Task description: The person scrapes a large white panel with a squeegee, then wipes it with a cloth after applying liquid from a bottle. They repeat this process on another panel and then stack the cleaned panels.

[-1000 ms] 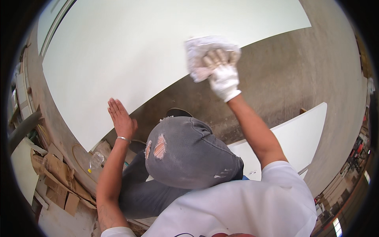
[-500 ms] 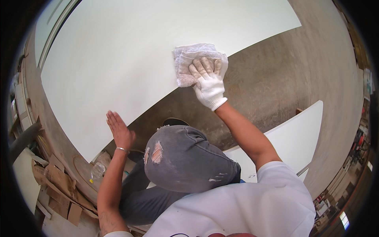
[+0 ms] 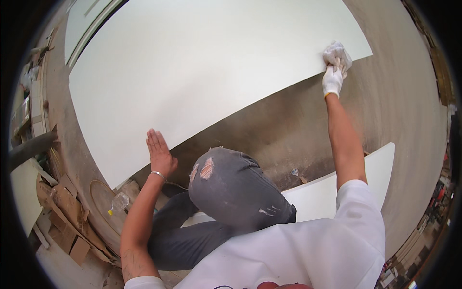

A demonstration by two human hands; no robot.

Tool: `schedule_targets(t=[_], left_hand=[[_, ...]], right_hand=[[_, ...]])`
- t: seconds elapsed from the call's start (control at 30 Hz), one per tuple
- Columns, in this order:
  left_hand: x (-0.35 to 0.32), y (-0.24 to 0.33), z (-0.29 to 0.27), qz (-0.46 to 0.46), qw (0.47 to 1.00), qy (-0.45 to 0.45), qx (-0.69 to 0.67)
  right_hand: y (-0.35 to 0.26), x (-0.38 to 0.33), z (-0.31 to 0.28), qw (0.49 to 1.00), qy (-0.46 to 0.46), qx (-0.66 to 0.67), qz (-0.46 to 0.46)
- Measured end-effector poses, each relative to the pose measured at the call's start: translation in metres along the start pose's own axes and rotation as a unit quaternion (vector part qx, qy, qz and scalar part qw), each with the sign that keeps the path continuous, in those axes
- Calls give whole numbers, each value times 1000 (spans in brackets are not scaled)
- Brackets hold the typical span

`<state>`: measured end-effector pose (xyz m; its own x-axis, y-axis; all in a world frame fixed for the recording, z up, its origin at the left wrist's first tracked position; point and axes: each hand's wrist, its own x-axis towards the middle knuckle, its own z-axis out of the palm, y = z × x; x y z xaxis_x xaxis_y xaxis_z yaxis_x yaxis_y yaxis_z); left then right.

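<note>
A large white panel [image 3: 202,62] spreads across the view in front of me. My right hand [image 3: 334,77], in a white knit glove, grips a bunched pale cloth [image 3: 338,52] against the panel's near edge, close to its far right corner. The arm is stretched well out. Bare, with a bracelet at the wrist, my left hand [image 3: 161,153] lies flat on the panel near its lower left edge, fingers stretched out. My raised knee in torn grey trousers [image 3: 231,188] is between the two arms.
A second white panel [image 3: 315,197] lies beneath my right arm. Torn cardboard [image 3: 65,212] and a clear plastic bottle [image 3: 119,202] are on the concrete floor [image 3: 399,96] at the left. A dark pipe-like bar [image 3: 33,150] juts in from the left. Another white panel [image 3: 82,24] stands at the upper left.
My right hand has swept the cloth rightward along the panel's near edge, and the cloth is now bunched rather than flat. My left hand remains on the panel as the view shifts slightly.
</note>
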<state>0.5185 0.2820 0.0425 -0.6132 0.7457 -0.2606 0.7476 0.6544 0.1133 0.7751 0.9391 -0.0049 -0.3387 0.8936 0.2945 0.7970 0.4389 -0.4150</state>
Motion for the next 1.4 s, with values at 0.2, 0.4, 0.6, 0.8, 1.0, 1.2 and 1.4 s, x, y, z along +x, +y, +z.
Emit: schedule_targets(t=[0.2,0.4,0.6,0.8,1.0,1.2,1.4], left_hand=[[6,-10,-33,2,986,-156,53],[8,-15,-115,34,956,-290,26],[-60,-73,-157,-37,982,-68,-170],[-157,-128,-72,-171,851,166,-468],[-261,-94,53,-367,647,293,-600],[-322,-126,142,-568,429,453,-537],[-340,-240,185,-614,477,449,-441]], right_hand=[[-146,-215,-4,979,-62,8,-194],[-222,-293,-16,928,-183,52,-322],[-229,-252,-79,517,-388,715,265],[-277,-225,-136,383,-457,768,232],[-304,-197,-108,556,-495,631,215],[-255,-170,-121,608,-444,613,241],[-241,-162,-150,642,-387,616,241]])
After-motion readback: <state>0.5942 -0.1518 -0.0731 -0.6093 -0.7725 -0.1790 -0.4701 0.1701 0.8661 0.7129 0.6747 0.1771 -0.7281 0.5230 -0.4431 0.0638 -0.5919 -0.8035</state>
